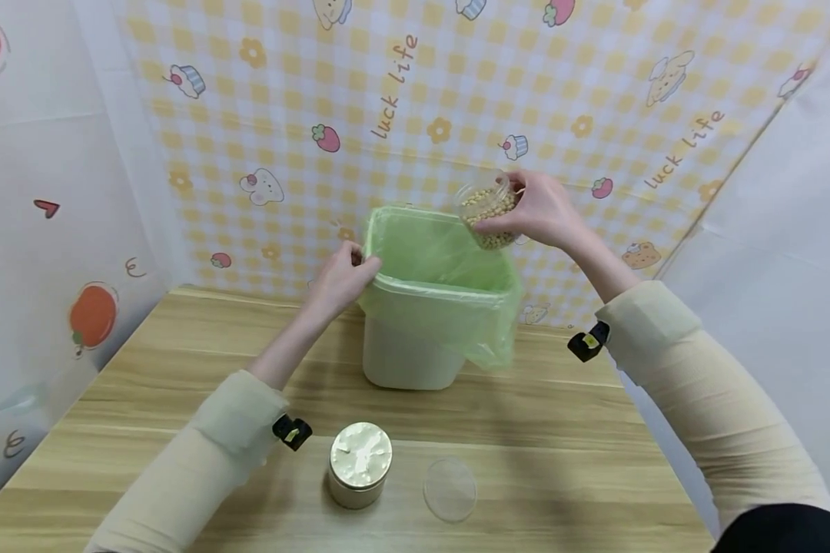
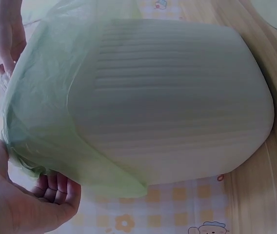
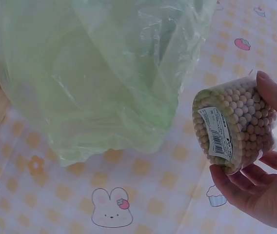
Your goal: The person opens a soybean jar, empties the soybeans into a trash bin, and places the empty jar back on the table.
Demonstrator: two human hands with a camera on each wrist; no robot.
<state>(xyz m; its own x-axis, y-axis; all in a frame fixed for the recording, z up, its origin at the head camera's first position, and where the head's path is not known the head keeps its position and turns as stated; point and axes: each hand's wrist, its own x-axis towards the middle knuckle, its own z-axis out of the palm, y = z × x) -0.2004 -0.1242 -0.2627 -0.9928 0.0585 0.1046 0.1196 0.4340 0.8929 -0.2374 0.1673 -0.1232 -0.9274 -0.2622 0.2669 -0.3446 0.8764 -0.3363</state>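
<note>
My right hand (image 1: pixel 536 211) grips a clear jar (image 1: pixel 487 201) of small round beige beads, tilted with its mouth toward the bin, over the right rim. In the right wrist view a white barcode label shows on the base of the jar (image 3: pixel 236 126). The white bin (image 1: pixel 408 353) stands upright, lined with a green plastic bag (image 1: pixel 449 315) folded over its rim. My left hand (image 1: pixel 339 280) holds the left edge of the rim, thumb on top. In the left wrist view the fingers of this hand (image 2: pixel 36 200) curl at the bag's edge.
A round tin (image 1: pixel 360 465) with a shiny silver top stands near the front of the wooden table (image 1: pixel 560 468). To its right lies a clear round lid (image 1: pixel 449 490). Behind the bin hangs a yellow checked cloth (image 1: pixel 283 130).
</note>
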